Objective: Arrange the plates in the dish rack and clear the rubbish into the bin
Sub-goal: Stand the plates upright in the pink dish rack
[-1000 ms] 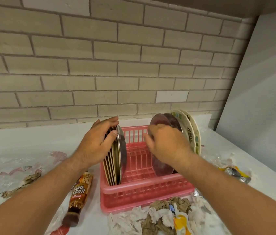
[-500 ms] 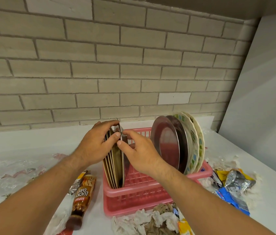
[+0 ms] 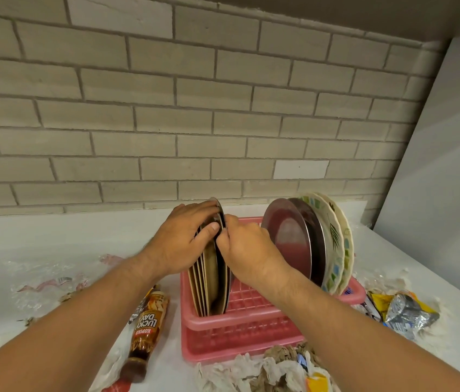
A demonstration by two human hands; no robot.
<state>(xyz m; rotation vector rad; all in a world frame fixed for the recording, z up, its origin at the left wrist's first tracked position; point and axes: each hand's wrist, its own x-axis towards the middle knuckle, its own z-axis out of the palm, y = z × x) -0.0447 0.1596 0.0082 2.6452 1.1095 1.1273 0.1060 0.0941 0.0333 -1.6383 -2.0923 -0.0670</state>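
The left hand (image 3: 183, 239) is curled over the top of a stack (image 3: 207, 281) of tan plates, fingers hooked over the rims and thumb on the near edge. I read that as a firm grip on the stack. The right hand (image 3: 247, 247) meets it from the right, its thumb and fingers pinching the rim of a dark plate (image 3: 225, 274) that stands upright against the stack's right face. The 2 hands are touching or nearly so at the thumbs; I cannot tell which.

Stack and dark plate stand on edge in the left end of the pink rack (image 3: 240, 321). At the rack's right end I count 4 more plates on edge: 2 metal plates (image 3: 288, 239) on the left and 2 patterned plates (image 3: 334, 236) just behind them. They are apart from the hands, with the rack's grid showing between.

The rack sits on a white counter (image 3: 53, 241) against a brick wall (image 3: 194, 123). A brown bottle (image 3: 148, 326) lies just left of the rack, dark end toward me. Crumpled paper (image 3: 265, 369) is heaped against the rack's near side. Foil wrappers (image 3: 404, 309) lie just beside its right end. Clear film (image 3: 45, 281) lies on the counter well to the left.
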